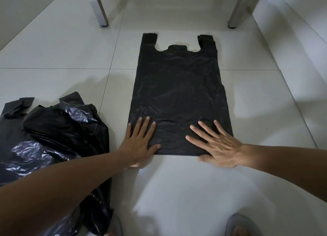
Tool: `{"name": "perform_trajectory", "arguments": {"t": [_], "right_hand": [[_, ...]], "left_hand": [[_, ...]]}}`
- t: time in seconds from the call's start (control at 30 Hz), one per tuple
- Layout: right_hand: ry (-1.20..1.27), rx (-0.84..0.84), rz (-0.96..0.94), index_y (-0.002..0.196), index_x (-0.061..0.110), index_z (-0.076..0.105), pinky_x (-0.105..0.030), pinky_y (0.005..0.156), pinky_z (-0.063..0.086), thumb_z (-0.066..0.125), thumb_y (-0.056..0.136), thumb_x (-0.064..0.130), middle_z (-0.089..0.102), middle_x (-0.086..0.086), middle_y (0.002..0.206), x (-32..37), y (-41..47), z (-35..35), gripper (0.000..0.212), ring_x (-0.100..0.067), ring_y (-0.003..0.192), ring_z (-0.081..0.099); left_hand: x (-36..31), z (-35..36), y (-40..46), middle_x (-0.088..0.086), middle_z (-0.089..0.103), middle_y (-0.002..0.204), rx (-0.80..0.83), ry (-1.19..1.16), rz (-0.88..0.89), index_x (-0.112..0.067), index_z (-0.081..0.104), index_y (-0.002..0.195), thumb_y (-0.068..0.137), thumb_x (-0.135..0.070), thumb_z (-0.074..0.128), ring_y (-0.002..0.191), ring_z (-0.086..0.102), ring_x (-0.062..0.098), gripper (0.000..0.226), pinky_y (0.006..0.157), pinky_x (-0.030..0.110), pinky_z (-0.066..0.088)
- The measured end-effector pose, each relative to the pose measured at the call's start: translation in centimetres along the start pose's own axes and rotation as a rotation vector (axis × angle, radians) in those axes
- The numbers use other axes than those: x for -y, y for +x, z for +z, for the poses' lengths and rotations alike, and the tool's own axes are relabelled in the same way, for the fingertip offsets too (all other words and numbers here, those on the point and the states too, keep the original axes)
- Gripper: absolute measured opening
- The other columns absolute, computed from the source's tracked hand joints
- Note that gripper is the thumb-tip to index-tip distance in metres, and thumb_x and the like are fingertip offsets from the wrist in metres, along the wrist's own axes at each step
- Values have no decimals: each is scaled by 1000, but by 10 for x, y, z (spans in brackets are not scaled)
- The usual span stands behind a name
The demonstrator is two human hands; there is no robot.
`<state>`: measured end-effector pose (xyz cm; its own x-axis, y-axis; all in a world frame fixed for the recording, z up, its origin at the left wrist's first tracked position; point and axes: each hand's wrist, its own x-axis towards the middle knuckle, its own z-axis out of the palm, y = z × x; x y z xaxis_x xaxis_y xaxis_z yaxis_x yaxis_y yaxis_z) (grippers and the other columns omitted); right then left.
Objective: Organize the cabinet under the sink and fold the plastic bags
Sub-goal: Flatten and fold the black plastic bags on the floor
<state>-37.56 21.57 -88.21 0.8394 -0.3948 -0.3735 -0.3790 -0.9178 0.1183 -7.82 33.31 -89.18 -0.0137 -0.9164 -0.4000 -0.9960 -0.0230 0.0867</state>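
A black plastic bag point(178, 87) lies spread flat on the white tiled floor, its two handles pointing away from me. My left hand point(139, 142) presses flat on the bag's near left corner, fingers straight. Flat on the near right corner rests my right hand point(216, 143), its fingers spread. A heap of crumpled black plastic bags point(58, 136) sits on the floor to the left, partly under my left forearm.
Two metal furniture legs point(99, 7) point(238, 11) stand on the floor beyond the bag. A white wall point(300, 32) runs along the right side. A grey slipper point(242, 225) shows at the bottom right edge.
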Motion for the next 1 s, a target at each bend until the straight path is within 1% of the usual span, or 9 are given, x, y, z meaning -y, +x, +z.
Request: {"name": "perform_trajectory", "arguments": {"t": [0.17,0.3,0.37,0.47,0.53,0.7,0.83,0.93,1.0], "right_hand": [[53,-34,3,158,29,5,-62,112,11,15,98,69,2,-6,165,-13,-9,8,73,-34,151,3],[84,-57,-2,158,29,10,-56,115,8,16,101,60,5,-6,165,-24,-17,9,65,-32,151,5],[137,-147,-31,153,24,33,-53,118,16,30,100,53,20,-9,162,-25,-18,7,60,-31,150,18],[204,-391,-119,108,14,68,-48,109,35,48,97,35,55,-10,134,-19,-20,6,31,-29,122,53],[228,-485,-132,87,13,66,-45,101,40,51,97,26,59,-8,116,-15,-20,7,22,-29,105,58],[278,-494,-96,76,10,62,-43,94,44,52,94,22,61,-9,110,-14,-25,3,24,-30,96,59],[387,-569,82,89,9,66,-46,90,47,51,94,27,61,-10,116,-6,-15,-10,24,-31,99,60],[402,-493,216,120,7,63,-54,102,43,41,96,36,52,-16,139,7,11,-17,43,-36,123,52],[413,-353,292,142,15,48,-58,112,31,31,96,46,34,-15,155,17,30,-21,58,-37,140,35]], "left_hand": [[3,1,0,-1,-45,147,-2,-41,-2,-28,-41,137,63,-82,-27,138,-39,23,92,116,49,-18],[4,4,1,-2,-44,147,-21,-59,1,-29,-40,137,66,-83,-23,138,-40,22,91,116,49,-18],[4,4,1,-2,-44,147,-23,-62,3,-30,-40,137,65,-83,-23,138,-40,22,91,116,50,-18],[5,4,2,-2,-44,147,-17,-60,5,-30,-41,137,65,-84,-23,137,-40,22,91,116,50,-18],[5,4,2,-1,-44,147,-16,-54,2,-29,-41,137,66,-83,-22,137,-40,22,91,116,50,-18],[1,2,1,2,-29,157,-38,-45,-25,-26,-25,150,75,-81,-7,143,-31,24,95,117,51,-13],[-16,-14,6,11,2,161,-238,2,-38,-16,10,154,87,-63,9,149,-5,31,82,120,52,-3],[-31,-20,19,11,0,162,-295,54,90,-13,11,155,92,-56,12,150,-6,29,76,120,51,-1],[-41,-18,28,10,-7,162,-277,85,151,-13,5,155,94,-54,11,149,-11,26,74,120,49,-2]]}}
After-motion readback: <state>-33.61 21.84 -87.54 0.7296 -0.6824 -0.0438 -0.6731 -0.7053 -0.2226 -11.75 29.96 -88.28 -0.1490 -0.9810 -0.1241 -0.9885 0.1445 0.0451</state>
